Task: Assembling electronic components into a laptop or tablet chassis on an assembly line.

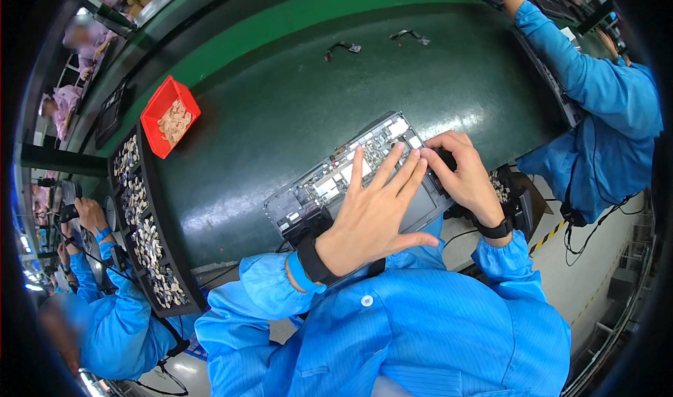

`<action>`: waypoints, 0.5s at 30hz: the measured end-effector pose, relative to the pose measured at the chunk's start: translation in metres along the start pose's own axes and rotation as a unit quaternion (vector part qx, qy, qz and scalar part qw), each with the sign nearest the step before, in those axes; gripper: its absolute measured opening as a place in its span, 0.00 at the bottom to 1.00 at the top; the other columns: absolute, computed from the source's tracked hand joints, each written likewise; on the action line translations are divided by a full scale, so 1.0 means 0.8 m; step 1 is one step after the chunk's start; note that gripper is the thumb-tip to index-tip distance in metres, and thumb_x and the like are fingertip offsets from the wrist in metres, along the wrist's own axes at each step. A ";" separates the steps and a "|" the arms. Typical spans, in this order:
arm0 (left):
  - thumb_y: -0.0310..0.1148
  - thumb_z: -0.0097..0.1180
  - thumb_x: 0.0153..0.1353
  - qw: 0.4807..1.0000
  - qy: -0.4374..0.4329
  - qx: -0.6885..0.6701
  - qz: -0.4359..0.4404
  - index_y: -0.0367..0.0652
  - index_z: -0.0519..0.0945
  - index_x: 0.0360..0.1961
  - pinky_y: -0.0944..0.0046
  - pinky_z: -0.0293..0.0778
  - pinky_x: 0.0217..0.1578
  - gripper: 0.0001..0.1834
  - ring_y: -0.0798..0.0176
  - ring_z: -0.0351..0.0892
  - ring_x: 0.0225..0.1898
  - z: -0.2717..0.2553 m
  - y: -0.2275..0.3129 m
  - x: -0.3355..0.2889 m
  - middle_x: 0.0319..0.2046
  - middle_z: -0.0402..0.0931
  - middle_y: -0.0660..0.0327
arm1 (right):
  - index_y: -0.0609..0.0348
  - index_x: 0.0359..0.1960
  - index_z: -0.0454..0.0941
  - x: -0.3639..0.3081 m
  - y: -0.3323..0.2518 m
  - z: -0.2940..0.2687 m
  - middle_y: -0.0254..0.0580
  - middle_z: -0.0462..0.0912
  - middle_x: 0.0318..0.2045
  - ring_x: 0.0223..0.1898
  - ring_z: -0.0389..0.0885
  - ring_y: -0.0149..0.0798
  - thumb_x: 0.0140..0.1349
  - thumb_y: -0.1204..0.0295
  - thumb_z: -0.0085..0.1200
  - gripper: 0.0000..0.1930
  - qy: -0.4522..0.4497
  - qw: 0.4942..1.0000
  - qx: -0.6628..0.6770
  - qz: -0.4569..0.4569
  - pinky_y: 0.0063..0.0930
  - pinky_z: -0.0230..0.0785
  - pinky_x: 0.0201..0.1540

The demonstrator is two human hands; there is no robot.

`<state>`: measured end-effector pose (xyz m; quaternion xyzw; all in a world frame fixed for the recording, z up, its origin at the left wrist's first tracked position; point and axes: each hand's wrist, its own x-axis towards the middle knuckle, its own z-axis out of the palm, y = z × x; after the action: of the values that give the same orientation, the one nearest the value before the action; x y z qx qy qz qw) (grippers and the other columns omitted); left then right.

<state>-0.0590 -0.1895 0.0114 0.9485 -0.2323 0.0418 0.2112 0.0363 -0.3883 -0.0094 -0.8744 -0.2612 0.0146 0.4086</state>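
An opened laptop base (329, 176) lies at a slant on the green bench in front of me, its circuit board and inner parts exposed. My left hand (375, 218) rests palm down over it, fingers spread and tips on the board's upper part. The left thumb points right, across the near side of the base. At the right end of the base is my right hand (463, 173), fingers curled, thumb tip close to the left fingertips. Whatever lies between its thumb and fingers is hidden; a dark patch shows under the palm.
On the left stand a red bin (162, 120) of small beige pieces and a dark compartment tray (184, 274) of many small parts. Two short dark cables (343, 48) lie at the back. Co-workers in blue sleeves (582, 67) sit at right and left.
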 end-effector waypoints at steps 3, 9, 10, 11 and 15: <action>0.76 0.57 0.52 0.999 0.007 0.032 -0.017 0.34 0.64 0.74 0.27 0.46 0.72 0.62 0.45 0.55 0.77 -0.012 0.003 -0.013 0.75 0.62 0.51 | 0.62 0.39 0.84 0.001 -0.006 0.001 0.46 0.84 0.36 0.43 0.78 0.50 0.67 0.67 0.62 0.10 -0.006 1.000 -0.021 0.012 0.41 0.69 0.50; 0.70 0.60 0.55 0.998 -0.016 0.059 -0.014 0.35 0.66 0.73 0.31 0.49 0.73 0.57 0.48 0.56 0.77 0.004 -0.006 -0.024 0.76 0.59 0.48 | 0.61 0.32 0.80 -0.012 -0.035 0.012 0.47 0.83 0.31 0.38 0.80 0.52 0.69 0.62 0.59 0.14 0.042 0.978 -0.204 0.022 0.44 0.70 0.43; 0.70 0.60 0.55 0.998 -0.010 0.062 -0.017 0.35 0.66 0.73 0.31 0.49 0.73 0.57 0.48 0.56 0.77 0.003 -0.003 -0.026 0.76 0.59 0.48 | 0.61 0.29 0.79 -0.015 -0.039 0.017 0.48 0.83 0.31 0.38 0.81 0.53 0.70 0.60 0.58 0.16 0.056 0.953 -0.294 0.037 0.45 0.71 0.42; 0.69 0.61 0.55 0.997 0.004 0.072 -0.012 0.36 0.66 0.73 0.31 0.49 0.73 0.56 0.49 0.56 0.77 0.002 0.001 -0.029 0.75 0.60 0.47 | 0.61 0.28 0.77 -0.017 -0.041 0.017 0.50 0.83 0.31 0.37 0.81 0.55 0.72 0.58 0.55 0.19 0.043 0.948 -0.309 0.053 0.47 0.72 0.41; 0.65 0.63 0.54 0.998 0.030 0.057 -0.019 0.36 0.68 0.72 0.32 0.50 0.72 0.54 0.50 0.58 0.77 0.003 -0.003 -0.031 0.75 0.61 0.46 | 0.62 0.36 0.74 -0.025 -0.053 0.023 0.53 0.81 0.34 0.38 0.81 0.59 0.72 0.58 0.56 0.17 0.049 0.961 -0.259 0.081 0.51 0.73 0.40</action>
<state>-0.0800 -0.1780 0.0036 0.9615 -0.2048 0.0797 0.1648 -0.0043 -0.3621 0.0055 -0.9682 -0.1641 -0.0635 0.1777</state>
